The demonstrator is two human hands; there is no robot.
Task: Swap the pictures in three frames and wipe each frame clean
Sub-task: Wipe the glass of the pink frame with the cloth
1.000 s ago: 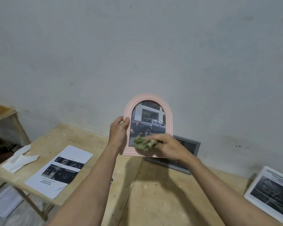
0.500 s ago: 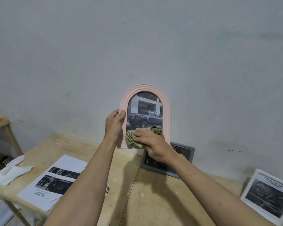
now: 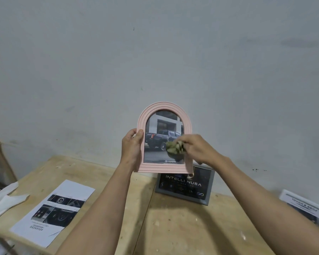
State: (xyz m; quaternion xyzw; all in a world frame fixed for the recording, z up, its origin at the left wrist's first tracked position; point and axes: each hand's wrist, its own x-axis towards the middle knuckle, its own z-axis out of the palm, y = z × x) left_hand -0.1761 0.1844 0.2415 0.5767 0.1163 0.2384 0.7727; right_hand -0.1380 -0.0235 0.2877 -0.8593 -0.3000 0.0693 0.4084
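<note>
centre: left hand (image 3: 132, 148) grips pink frame (image 3: 164, 107), picture fitted; right hand (image 3: 197, 149) grasps cloth (image 3: 174, 147), wiping glass. judged mid-task.

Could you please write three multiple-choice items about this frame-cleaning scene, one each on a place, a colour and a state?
1. Where is the grey frame?
A. on the table by the wall
B. held in the air
C. on the floor

2. What colour is the arched frame?
A. white
B. pink
C. black

3. What is the right hand doing?
A. resting flat on the table
B. hanging idle
C. holding a cloth on the glass

Answers:
1 A, it stands behind the arms.
2 B, its ribbed rim is pink.
3 C, fingers bunch the cloth over the truck picture, while the left hand grips the frame's edge.
</note>
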